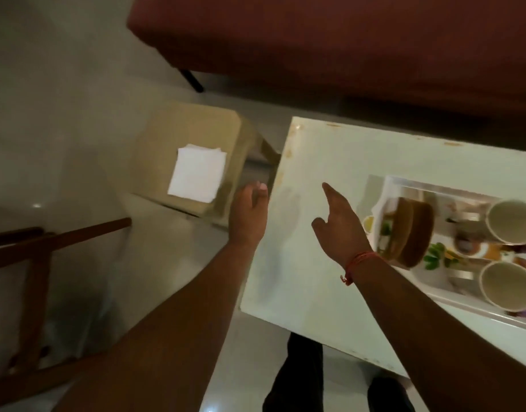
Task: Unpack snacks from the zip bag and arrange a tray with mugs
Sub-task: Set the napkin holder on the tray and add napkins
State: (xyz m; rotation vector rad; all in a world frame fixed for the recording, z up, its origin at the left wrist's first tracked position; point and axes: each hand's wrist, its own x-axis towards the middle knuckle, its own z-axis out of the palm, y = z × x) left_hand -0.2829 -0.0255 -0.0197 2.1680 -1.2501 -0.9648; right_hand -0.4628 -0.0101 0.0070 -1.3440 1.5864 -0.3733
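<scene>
A pale, glossy floor (62, 99) fills the left of the frame under dim light. A dark red sofa (330, 40) spans the top. A beige plastic stool (196, 129) stands mid-frame beside a white table (330, 150), and a wooden chair frame (32, 263) occupies the lower left.

Napkins (197, 173) on stool (196, 138) (beige).

A white rectangular tray (388, 185) with a floral print lies on the pale table's right side. Two cream mugs (512, 222) (505, 285) stand upright at its right end, one behind the other; round brown snacks (410, 233), blurred, lean together at its left end.
</scene>
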